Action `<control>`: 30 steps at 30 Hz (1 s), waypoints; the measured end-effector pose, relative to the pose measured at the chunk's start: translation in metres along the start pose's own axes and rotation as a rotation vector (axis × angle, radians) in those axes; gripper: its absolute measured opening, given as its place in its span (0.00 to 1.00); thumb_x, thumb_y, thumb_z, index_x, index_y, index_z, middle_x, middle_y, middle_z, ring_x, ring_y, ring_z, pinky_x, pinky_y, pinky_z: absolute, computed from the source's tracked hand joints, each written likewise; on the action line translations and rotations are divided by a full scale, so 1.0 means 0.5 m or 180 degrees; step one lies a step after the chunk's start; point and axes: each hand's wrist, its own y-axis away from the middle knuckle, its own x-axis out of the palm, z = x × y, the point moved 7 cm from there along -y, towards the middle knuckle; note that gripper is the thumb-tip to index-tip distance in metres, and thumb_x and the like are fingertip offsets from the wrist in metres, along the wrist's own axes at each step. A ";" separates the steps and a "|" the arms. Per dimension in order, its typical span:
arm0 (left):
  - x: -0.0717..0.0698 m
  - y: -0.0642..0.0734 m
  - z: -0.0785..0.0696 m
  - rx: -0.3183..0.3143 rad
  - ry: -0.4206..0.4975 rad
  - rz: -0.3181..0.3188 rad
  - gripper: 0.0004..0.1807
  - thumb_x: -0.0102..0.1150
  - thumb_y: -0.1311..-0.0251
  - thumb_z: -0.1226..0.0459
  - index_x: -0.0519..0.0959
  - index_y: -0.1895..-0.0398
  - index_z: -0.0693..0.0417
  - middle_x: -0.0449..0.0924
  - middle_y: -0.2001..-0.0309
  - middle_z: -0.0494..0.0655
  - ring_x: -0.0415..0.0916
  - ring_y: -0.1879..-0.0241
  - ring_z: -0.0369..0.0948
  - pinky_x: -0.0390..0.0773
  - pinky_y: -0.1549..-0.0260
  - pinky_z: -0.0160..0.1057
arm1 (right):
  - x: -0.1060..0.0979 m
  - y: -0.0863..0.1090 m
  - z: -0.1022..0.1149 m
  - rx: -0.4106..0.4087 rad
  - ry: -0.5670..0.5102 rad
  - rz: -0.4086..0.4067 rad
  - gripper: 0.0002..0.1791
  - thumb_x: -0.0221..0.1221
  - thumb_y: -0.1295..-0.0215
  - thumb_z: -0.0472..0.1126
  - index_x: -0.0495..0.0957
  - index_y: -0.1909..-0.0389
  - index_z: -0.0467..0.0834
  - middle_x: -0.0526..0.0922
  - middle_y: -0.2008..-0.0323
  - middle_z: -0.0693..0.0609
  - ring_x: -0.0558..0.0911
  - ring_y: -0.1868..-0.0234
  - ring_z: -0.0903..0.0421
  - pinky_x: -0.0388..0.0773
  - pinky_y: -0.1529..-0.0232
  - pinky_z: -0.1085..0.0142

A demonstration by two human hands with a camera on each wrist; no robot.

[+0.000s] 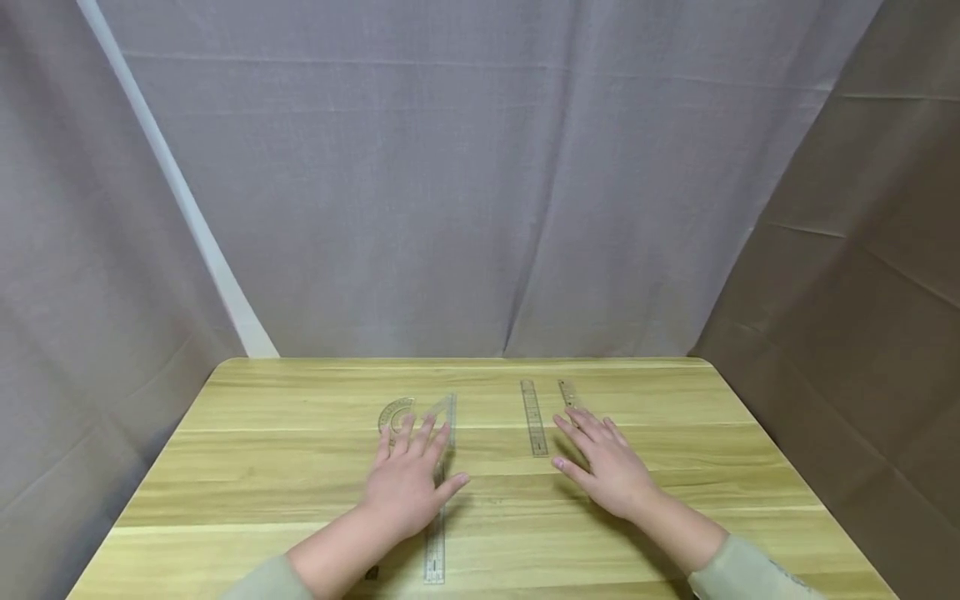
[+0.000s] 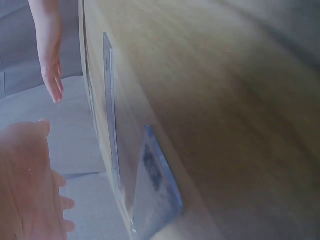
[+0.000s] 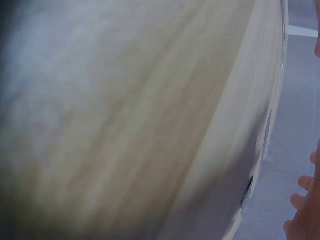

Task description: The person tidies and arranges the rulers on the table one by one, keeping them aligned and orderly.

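My left hand (image 1: 405,492) hovers palm down with fingers spread over the left-middle of the table. Past its fingertips lie a clear protractor (image 1: 390,411) and a clear set square (image 1: 452,408), both partly covered by the hand. Beneath it runs a long clear ruler (image 1: 434,554), its middle hidden. My right hand (image 1: 613,475) is also spread and holds nothing. Near its fingers lies a short clear ruler (image 1: 534,421). Another narrow clear ruler-like strip (image 1: 566,390) is partly hidden behind its fingertips. In the left wrist view a clear pointed plate (image 2: 162,187) bears a dark patch.
The wood-grain table (image 1: 495,533) has rounded far corners. Grey cloth (image 1: 390,208) hangs behind it and along both sides, with a pale gap (image 1: 176,179) at the left. A small dark piece (image 1: 372,573) shows beside the left forearm.
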 end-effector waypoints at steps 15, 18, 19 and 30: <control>0.005 -0.038 -0.027 0.0017 -0.0151 0.0084 0.46 0.31 0.35 0.28 0.49 0.20 0.42 0.40 0.21 0.48 0.32 0.23 0.53 0.27 0.29 0.59 | -0.013 -0.034 -0.018 0.0077 0.0017 0.0137 0.38 0.53 0.29 0.62 0.61 0.25 0.48 0.60 0.26 0.42 0.56 0.25 0.40 0.43 0.27 0.38; 0.007 -0.045 -0.034 0.0012 -0.0171 0.0109 0.48 0.25 0.37 0.27 0.49 0.20 0.41 0.40 0.21 0.48 0.31 0.23 0.53 0.27 0.29 0.60 | -0.015 -0.042 -0.023 0.0129 0.0024 0.0186 0.38 0.55 0.30 0.61 0.60 0.24 0.49 0.61 0.26 0.42 0.56 0.25 0.41 0.42 0.27 0.39; 0.008 -0.047 -0.037 0.0009 -0.0184 0.0112 0.48 0.24 0.37 0.27 0.48 0.20 0.41 0.40 0.21 0.48 0.31 0.23 0.53 0.28 0.30 0.60 | -0.015 -0.045 -0.024 0.0137 0.0013 0.0190 0.38 0.55 0.30 0.60 0.61 0.25 0.48 0.61 0.26 0.42 0.56 0.25 0.40 0.42 0.27 0.39; 0.019 -0.070 -0.061 -0.0002 -0.0214 0.0135 0.46 0.31 0.35 0.29 0.48 0.20 0.41 0.38 0.21 0.49 0.31 0.23 0.53 0.27 0.29 0.60 | -0.008 -0.069 -0.045 0.0183 0.0098 0.0224 0.39 0.48 0.28 0.65 0.62 0.25 0.46 0.60 0.26 0.42 0.56 0.25 0.39 0.42 0.27 0.38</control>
